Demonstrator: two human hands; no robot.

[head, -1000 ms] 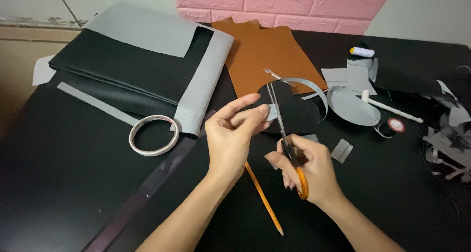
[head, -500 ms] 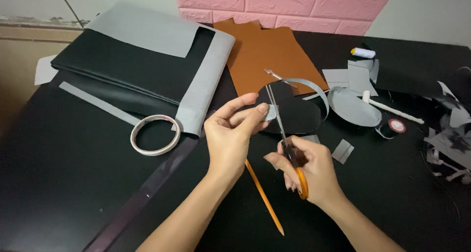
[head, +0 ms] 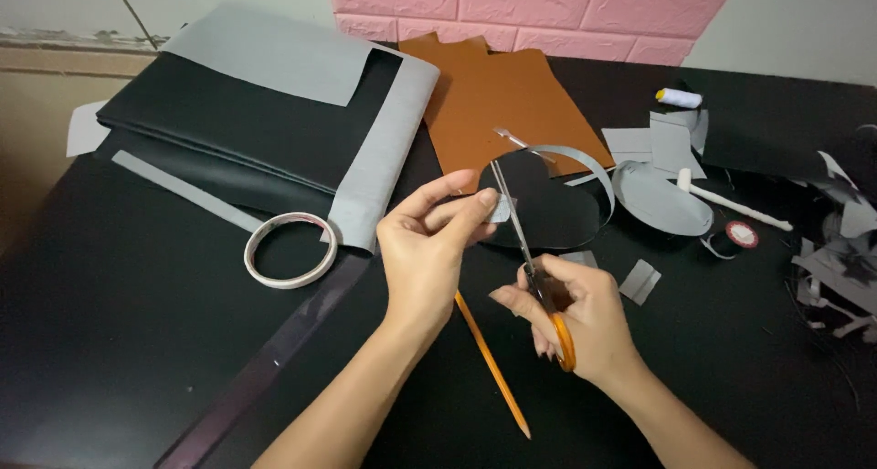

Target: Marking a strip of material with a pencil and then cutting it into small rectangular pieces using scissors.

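Black heart cutout under the scissors.
Thin, floppy sheet: left hand pinches its edge; right hand grips the orange handles.

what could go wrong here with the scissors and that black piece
The scissors blades run close past the left hand fingertips pinching the black piece, so a nick seems possible. The piece is gripped only at one edge, so it may twist and the cut wander. The curling grey strip might snag the blades.
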